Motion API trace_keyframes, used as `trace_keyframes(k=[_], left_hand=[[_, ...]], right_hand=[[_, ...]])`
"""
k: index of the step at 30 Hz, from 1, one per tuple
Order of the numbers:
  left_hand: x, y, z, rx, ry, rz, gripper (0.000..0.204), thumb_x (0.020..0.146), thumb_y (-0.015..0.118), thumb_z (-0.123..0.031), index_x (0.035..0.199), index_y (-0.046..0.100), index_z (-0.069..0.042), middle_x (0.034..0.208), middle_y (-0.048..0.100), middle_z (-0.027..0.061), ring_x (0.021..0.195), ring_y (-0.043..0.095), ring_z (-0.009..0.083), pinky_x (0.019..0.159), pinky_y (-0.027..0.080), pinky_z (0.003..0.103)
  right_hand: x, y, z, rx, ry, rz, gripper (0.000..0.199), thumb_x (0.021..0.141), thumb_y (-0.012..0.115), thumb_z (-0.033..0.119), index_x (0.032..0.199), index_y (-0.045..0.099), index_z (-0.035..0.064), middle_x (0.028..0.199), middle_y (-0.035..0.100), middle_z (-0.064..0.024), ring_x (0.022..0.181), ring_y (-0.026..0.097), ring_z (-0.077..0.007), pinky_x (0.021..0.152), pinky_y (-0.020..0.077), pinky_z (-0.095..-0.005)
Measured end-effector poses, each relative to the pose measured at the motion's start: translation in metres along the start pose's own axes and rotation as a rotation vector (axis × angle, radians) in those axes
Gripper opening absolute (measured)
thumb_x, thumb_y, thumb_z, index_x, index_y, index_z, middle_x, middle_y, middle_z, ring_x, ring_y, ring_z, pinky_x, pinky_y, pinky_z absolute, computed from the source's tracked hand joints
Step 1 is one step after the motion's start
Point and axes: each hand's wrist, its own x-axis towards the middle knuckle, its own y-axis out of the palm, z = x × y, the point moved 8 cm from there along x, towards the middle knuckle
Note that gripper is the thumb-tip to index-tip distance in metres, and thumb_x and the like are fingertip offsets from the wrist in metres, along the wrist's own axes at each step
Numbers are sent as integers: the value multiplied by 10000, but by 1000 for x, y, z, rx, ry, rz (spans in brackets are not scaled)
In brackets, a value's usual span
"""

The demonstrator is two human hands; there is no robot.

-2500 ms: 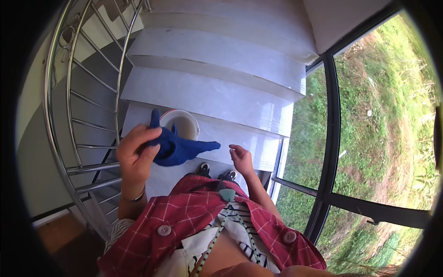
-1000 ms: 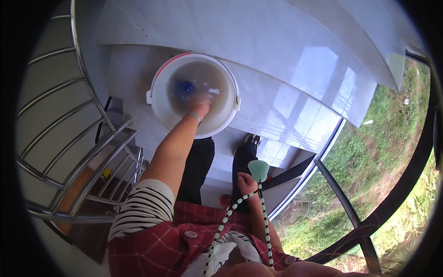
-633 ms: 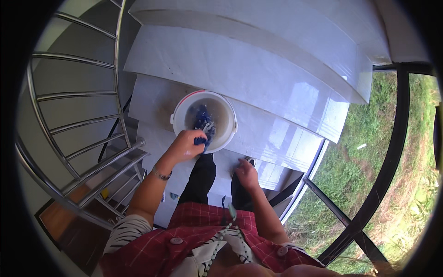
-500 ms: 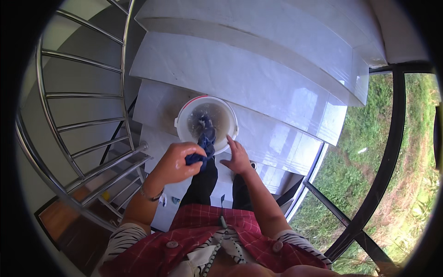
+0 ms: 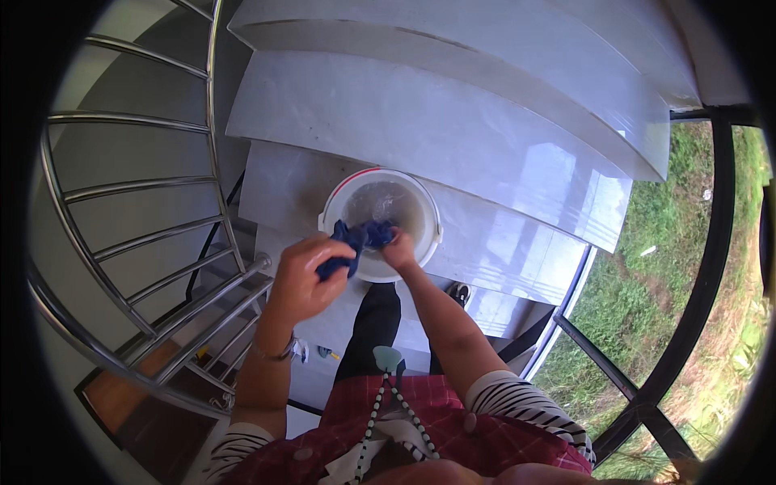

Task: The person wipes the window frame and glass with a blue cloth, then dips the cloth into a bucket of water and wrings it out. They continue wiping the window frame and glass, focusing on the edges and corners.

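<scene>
My left hand (image 5: 303, 279) was clenched tight on one end of a dark blue cloth (image 5: 356, 242), fingers curled over the bunched fabric, grip fully closed on it. My right hand (image 5: 400, 252) pinched the other end just to the right, its grip also clamped on the cloth, so the fabric ran short and twisted between the two hands. The cloth hung over the near rim of a white plastic bucket (image 5: 428, 214), with both hands right at that rim. The bucket showed a thin red band along its far edge and held cloudy water (image 5: 386, 200) inside.

A metal bracelet (image 5: 275, 353) sat on my left wrist. Both forearms were bare up to black-and-white striped sleeves (image 5: 517, 402), and a red checked garment (image 5: 485, 440) covered my chest at the near edge of the view, with a striped cord (image 5: 380, 396) dangling from it.

The bucket stood on a pale, glossy stair tread (image 5: 283, 182), with wider white treads (image 5: 420, 113) rising on the far side. A curved steel railing (image 5: 137, 242) swept down the left. To the right, a dark window frame (image 5: 703, 283) held glass, with grass (image 5: 647, 267) beyond it.
</scene>
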Motion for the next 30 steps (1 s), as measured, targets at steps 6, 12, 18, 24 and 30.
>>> trace_keyframes(k=[6, 12, 18, 24, 30], left_hand=[[-16, 90, 242, 118, -357, 7, 258, 753, 630, -18, 1010, 656, -37, 928, 635, 173, 877, 613, 345, 774, 489, 384], [-27, 183, 349, 310, -424, 41, 444, 769, 610, -57, 1211, 598, -97, 1325, 424, 270, 1213, 431, 429, 1012, 382, 438], [-45, 216, 364, 380, -544, 329, 362, 784, 636, -146, 1145, 666, -153, 1414, 312, 301, 1257, 388, 436, 1053, 349, 414], [-97, 191, 365, -75, -678, 92, 491, 846, 639, -262, 1313, 532, -157, 1444, 311, 239, 1304, 372, 367, 1044, 349, 437], [-109, 201, 291, -1371, -1242, -54, 642, 895, 524, -535, 1400, 392, -163, 1292, 540, 102, 1190, 516, 300, 986, 370, 553]], right_hand=[[35, -31, -19, -414, 83, -236, 638, 699, 626, 108, 1297, 414, 37, 1003, 624, -237, 907, 598, -432, 829, 481, -448], [53, 36, -64, -1043, 184, 171, 710, 790, 601, 175, 1426, 292, 106, 1345, 471, -170, 1189, 485, -342, 986, 394, -508], [68, 77, -126, -1144, -38, 795, 476, 772, 635, 241, 1231, 591, 121, 1282, 554, -133, 1209, 513, -300, 982, 419, -416], [63, 9, -26, -357, 17, 187, 426, 736, 549, 33, 1158, 601, 60, 1123, 619, -206, 1122, 565, -352, 957, 439, -386], [-65, -14, 153, -94, -426, 331, 540, 579, 500, -136, 1070, 630, 48, 1012, 646, -137, 1040, 579, -344, 961, 431, -375]])
